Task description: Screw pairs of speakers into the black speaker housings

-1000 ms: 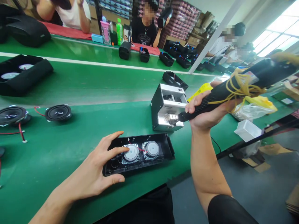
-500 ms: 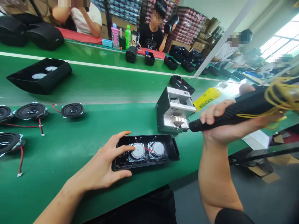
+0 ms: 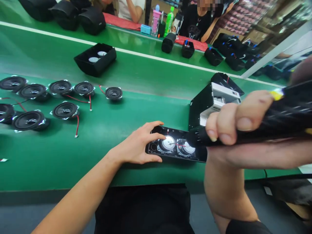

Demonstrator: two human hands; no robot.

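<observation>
A long black speaker housing (image 3: pixel 179 157) lies on the green bench, its inside facing up. Two round silver-backed speaker drivers (image 3: pixel 168 142) sit in it, with a red wire between them. My left hand (image 3: pixel 135 146) grips its left end, thumb along the near edge, one fingertip near the left driver. In my right hand (image 3: pixel 231 126) is a black electric screwdriver (image 3: pixel 290 110), fingers wrapped around it. Its nose overlaps the right part of the housing in view; the bit's tip, and whether it touches, I cannot make out.
Behind the screwdriver stands a black and silver machine (image 3: pixel 198 107). Several loose speaker drivers (image 3: pixel 65 110) with red wires lie to the left. Another housing (image 3: pixel 97 60) rests farther back. Across the bench sit people, with bottles (image 3: pixel 169 22) and several black housings (image 3: pixel 213 57).
The screwdriver in my right hand has come left and over the right part of the housing. My left hand keeps its grip. The view has shifted, bringing more loose drivers into sight.
</observation>
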